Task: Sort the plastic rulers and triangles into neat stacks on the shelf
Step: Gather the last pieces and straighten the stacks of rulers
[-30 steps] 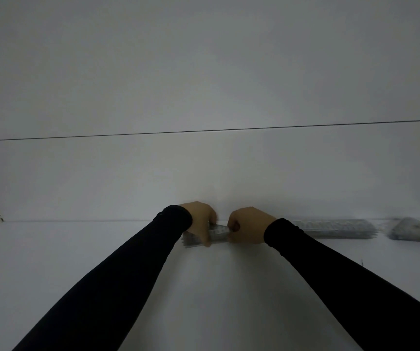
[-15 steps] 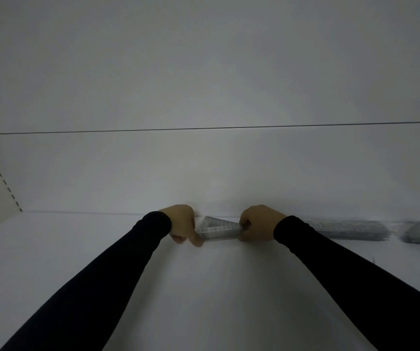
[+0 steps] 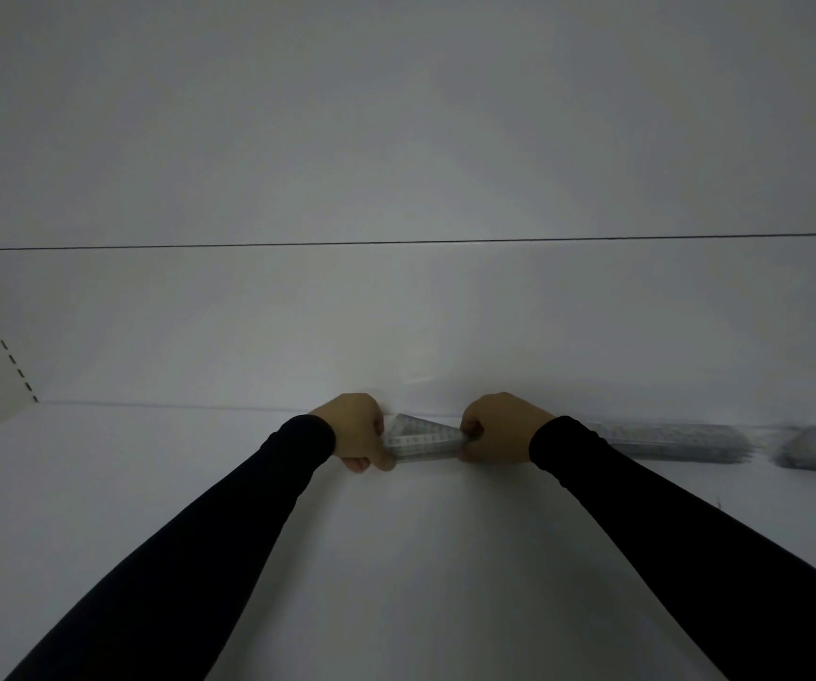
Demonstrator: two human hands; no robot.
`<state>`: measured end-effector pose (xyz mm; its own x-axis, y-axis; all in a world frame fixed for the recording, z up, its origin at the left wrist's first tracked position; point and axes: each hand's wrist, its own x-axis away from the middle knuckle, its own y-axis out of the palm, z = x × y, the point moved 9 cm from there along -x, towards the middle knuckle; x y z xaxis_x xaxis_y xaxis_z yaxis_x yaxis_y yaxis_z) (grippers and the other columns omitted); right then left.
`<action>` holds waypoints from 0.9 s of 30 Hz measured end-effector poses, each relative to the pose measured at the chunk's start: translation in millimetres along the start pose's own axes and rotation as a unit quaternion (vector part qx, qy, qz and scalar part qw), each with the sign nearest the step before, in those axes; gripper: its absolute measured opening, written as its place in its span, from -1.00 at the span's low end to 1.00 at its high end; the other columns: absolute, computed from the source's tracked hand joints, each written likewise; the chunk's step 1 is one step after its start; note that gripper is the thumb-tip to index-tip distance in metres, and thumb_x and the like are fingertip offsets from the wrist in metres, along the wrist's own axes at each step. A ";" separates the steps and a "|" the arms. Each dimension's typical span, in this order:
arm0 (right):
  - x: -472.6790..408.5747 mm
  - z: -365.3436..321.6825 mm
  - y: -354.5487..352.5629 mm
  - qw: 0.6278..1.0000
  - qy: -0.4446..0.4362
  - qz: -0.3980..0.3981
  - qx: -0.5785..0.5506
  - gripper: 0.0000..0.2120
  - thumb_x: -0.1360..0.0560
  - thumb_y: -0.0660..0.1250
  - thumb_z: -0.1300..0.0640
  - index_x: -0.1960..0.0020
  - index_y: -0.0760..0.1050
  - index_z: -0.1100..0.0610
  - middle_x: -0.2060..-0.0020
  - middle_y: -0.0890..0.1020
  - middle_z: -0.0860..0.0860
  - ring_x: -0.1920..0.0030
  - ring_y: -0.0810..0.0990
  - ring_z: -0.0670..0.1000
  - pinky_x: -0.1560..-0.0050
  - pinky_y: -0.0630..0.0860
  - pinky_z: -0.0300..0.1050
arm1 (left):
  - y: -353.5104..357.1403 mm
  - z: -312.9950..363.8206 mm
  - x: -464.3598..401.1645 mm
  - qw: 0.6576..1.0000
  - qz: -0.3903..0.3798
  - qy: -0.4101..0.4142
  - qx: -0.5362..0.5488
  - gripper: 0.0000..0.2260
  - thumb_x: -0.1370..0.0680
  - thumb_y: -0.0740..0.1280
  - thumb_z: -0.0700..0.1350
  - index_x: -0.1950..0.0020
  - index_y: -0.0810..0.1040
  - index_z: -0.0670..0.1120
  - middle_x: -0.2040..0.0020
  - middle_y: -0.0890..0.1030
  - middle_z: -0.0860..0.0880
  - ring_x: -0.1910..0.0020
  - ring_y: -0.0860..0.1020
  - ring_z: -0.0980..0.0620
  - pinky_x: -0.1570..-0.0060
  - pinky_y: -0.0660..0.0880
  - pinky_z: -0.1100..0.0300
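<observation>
A clear triangle stack [image 3: 418, 439] is being gripped at both ends on the shelf [image 3: 396, 557], left hand [image 3: 359, 435] and right hand [image 3: 496, 430] fingers being curled tight around it.

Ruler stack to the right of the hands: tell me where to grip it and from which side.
Take the ruler stack across its narrow width near the middle, coming from above and the front. It lies flat and long, sideways against the back wall, so the front long edge is the open one; the right hand is nearest.
</observation>
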<state>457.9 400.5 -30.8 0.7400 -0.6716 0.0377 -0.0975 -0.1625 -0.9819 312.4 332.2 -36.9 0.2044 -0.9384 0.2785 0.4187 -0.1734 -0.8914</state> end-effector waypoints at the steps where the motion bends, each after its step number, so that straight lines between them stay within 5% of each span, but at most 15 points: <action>1: 0.4 -0.6 0.2 1.000 -0.001 -0.001 -0.002 -0.71 -0.41 0.38 -0.04 0.04 0.60 0.17 0.12 0.61 0.08 0.08 0.57 0.09 0.13 0.43 -0.19 | 0.1 -0.1 0.1 1.000 0.001 -0.001 0.003 -0.83 -0.33 0.53 -0.10 0.33 0.57 -0.10 0.41 0.62 -0.01 0.48 0.60 0.12 0.34 0.56 0.30; 6: -0.6 -4.4 1.2 1.000 -0.012 -0.001 0.003 -0.77 -0.41 0.39 -0.04 0.08 0.55 0.12 0.17 0.52 0.04 0.17 0.47 0.03 0.16 0.32 -0.24 | -0.1 0.6 1.3 1.000 0.003 -0.005 0.015 -0.84 -0.31 0.54 -0.09 0.31 0.59 -0.11 0.41 0.63 -0.02 0.47 0.60 0.11 0.35 0.57 0.29; 17: -0.7 -3.1 -2.5 1.000 -0.007 0.013 -0.014 -0.66 -0.40 0.43 -0.05 -0.07 0.61 0.14 -0.01 0.62 0.07 0.00 0.57 0.07 0.08 0.38 -0.24 | -1.5 2.9 3.7 1.000 0.004 -0.008 0.023 -0.82 -0.32 0.54 -0.11 0.33 0.55 -0.11 0.37 0.64 -0.05 0.45 0.62 0.10 0.35 0.56 0.30; 22: 0.9 -2.6 -1.6 1.000 -0.003 -0.008 -0.010 -0.68 -0.39 0.43 -0.04 -0.04 0.59 0.14 0.11 0.56 0.04 0.11 0.49 0.02 0.13 0.33 -0.23 | -2.3 1.2 7.0 0.999 -0.008 -0.016 0.030 -0.82 -0.32 0.55 -0.09 0.31 0.59 -0.12 0.33 0.66 -0.07 0.40 0.63 0.06 0.29 0.60 0.27; 27: 4.2 3.1 -3.2 1.000 0.005 -0.026 0.001 -0.68 -0.41 0.42 0.03 -0.12 0.58 0.13 -0.05 0.60 0.05 -0.04 0.56 0.06 0.04 0.40 -0.23 | -2.8 -2.2 9.8 1.000 -0.007 -0.021 0.019 -0.87 -0.34 0.50 -0.15 0.33 0.59 -0.13 0.37 0.65 -0.06 0.42 0.63 0.06 0.32 0.59 0.28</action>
<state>463.3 400.4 -28.0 0.7375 -0.6693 0.0899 -0.0584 -0.1958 -0.9789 311.2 322.8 -32.5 0.2340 -0.9225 0.3069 0.4550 -0.1751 -0.8731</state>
